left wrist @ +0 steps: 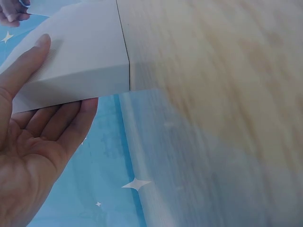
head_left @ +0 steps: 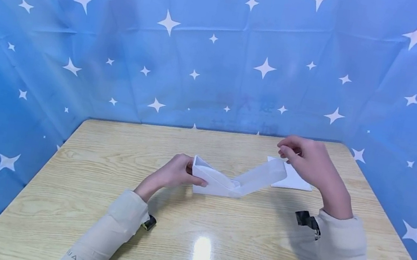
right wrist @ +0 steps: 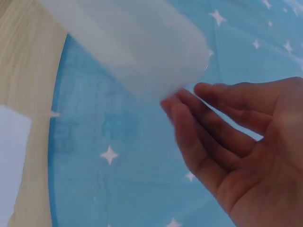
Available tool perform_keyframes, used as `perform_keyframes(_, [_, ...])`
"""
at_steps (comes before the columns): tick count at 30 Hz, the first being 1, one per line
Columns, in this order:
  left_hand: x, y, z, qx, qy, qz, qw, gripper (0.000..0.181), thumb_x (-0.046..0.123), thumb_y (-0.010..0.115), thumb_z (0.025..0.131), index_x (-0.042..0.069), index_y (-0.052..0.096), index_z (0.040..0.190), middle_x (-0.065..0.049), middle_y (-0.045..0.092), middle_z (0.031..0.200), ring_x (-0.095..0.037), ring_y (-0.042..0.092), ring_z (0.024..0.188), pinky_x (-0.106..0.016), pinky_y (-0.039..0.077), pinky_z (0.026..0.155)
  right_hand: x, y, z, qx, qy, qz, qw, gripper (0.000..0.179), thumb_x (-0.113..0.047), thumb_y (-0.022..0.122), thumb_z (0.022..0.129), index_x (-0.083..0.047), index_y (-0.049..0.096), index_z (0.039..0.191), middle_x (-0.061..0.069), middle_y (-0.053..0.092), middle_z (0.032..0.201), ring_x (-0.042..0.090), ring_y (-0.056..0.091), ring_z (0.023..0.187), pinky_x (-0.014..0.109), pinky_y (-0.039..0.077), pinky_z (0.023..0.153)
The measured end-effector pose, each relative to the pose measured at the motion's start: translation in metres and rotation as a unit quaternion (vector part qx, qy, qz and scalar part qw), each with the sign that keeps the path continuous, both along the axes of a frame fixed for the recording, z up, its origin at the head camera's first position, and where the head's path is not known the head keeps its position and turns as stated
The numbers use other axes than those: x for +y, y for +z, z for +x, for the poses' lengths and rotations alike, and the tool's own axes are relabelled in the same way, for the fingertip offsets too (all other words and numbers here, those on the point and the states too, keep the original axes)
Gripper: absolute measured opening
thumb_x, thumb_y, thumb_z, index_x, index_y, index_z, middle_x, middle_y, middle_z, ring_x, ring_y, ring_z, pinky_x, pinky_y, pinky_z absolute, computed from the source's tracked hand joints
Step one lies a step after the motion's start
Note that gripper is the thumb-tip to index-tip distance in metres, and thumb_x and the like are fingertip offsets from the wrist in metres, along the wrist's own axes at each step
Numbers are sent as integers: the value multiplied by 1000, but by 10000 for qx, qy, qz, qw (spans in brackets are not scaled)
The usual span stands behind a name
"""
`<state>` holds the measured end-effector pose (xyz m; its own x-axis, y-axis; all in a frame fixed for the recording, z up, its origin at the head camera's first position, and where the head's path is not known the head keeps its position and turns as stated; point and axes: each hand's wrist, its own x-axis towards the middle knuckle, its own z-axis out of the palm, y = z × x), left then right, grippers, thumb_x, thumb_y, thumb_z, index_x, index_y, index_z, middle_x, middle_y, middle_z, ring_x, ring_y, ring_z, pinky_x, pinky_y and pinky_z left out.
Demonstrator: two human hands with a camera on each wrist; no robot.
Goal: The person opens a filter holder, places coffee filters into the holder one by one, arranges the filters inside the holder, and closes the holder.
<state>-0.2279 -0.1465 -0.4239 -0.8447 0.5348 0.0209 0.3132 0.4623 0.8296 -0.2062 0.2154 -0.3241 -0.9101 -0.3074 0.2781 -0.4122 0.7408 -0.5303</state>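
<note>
My left hand grips the left end of a white box, with the thumb on one face and the fingers beneath it in the left wrist view. From the box a translucent white strip rises to the right. The fingers of my right hand pinch the far end of this strip, held up in the air. In the right wrist view the strip's rounded end meets the fingertips. What lies inside the box is hidden from me.
A flat white piece lies on the wooden table, behind and below the raised strip. Blue cloth with white stars hangs around the table's back and sides. Light glares off the table's front middle.
</note>
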Motion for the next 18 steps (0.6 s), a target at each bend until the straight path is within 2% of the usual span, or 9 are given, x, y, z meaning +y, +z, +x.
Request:
perform_keyframes(7, [0,-2,-1,-28,50,-44,10000,38,25,88,84,12,76,117,-6,79,106,-12,74,87,-28,57,72,15,-9,-9,-160,-251,465,9985,23,-12,56,106,1,72,116,15,75,99,27,68,88,44,52,77])
perform_keyframes(13, [0,-2,0,-4,44,-35,10000,37,25,88,84,12,76,117,-6,79,105,-12,74,86,-28,57,71,27,-16,-15,-351,-512,773,9951,29,-13,54,104,4,70,121,24,73,112,38,67,101,56,52,86])
perform_keyframes(18, [-1,-1,0,23,50,-66,10000,37,25,88,84,12,76,116,-4,79,103,-11,74,84,-28,57,71,36,-22,-20,-476,-627,983,9920,29,-13,54,102,6,70,118,27,73,110,43,69,102,58,53,86])
